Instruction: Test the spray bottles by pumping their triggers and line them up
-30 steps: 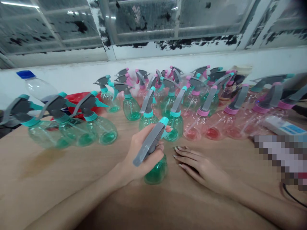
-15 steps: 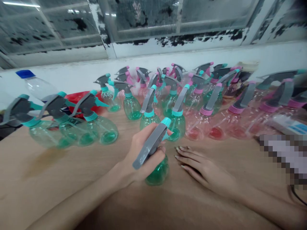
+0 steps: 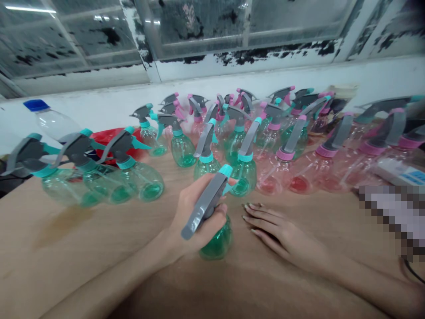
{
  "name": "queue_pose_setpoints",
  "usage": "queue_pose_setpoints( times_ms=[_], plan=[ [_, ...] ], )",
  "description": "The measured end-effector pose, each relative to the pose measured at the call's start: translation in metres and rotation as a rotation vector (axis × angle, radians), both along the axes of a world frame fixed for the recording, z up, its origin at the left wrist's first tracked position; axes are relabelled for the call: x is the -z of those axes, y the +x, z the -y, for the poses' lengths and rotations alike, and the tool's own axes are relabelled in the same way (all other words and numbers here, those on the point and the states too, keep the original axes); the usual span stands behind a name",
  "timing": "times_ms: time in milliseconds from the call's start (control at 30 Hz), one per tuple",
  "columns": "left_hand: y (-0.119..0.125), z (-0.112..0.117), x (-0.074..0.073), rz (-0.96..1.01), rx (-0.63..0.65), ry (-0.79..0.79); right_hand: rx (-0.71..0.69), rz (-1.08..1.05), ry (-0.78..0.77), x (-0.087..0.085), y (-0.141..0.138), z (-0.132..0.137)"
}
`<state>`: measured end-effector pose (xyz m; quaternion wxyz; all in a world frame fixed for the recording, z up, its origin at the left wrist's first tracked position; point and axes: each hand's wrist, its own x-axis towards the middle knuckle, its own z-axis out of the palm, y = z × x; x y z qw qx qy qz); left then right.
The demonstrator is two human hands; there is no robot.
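My left hand [image 3: 194, 219] is wrapped round the neck of a green spray bottle [image 3: 217, 239] with a grey trigger head and teal nozzle; the bottle stands on the wooden table [image 3: 99, 248]. My right hand [image 3: 282, 230] lies flat on the table just right of that bottle, fingers stretched out and holding nothing. Behind both hands stand several green spray bottles [image 3: 245, 170] and pink spray bottles [image 3: 277, 175].
Three more green spray bottles [image 3: 141, 177] stand at the left, in front of a red tray [image 3: 109, 137]. A clear water bottle with a blue cap [image 3: 46, 119] lies at the far left. A white device [image 3: 398, 175] and a cable sit at the right edge.
The held bottle and my left hand have barely shifted, a little left and down in view. My right hand stays flat in the same spot.
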<state>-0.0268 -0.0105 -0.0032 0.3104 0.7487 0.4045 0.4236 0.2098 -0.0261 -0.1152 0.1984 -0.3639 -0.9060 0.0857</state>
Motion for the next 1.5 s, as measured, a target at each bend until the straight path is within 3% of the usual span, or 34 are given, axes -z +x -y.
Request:
queue_pose_setpoints(
  times_ms=[800,1267,1500],
  plan=[
    [0.001,-0.001,0.005,0.039,0.038,-0.036,0.006,-0.09,-0.048,0.006,0.002,-0.001],
    [-0.002,-0.001,-0.01,-0.052,0.078,0.025,0.005,-0.124,-0.041,0.002,0.001,0.0],
    [-0.001,0.0,-0.004,0.012,0.062,-0.012,-0.002,-0.066,-0.043,0.001,0.001,0.0]
  ],
)
